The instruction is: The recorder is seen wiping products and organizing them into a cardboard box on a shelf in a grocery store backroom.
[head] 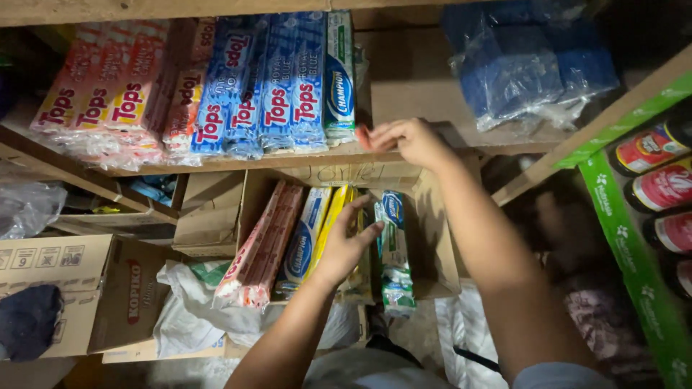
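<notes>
1. Wooden storeroom shelves [238, 164] fill the frame, stacked with wrapped soap bars; an open cardboard box [432, 238] sits at centre below the upper shelf.
2. At centre, the left hand [344, 248] reaches into the box, fingers spread and pressing against a green-and-white bar pack [394, 248] and the yellow pack [333, 216] beside it; it touches them without closing round either.
3. That green-and-white pack stands just right of the left hand, its long axis running top to bottom of the frame, tilted slightly.
4. Above centre, the right hand [412, 140] rests at the upper shelf's edge, fingers loosely extended beside a matching pack [339, 79]; nothing appears gripped.
5. The left hand is nearer the boxed pack, whose glossy wrapper has a blue oval label.
</notes>
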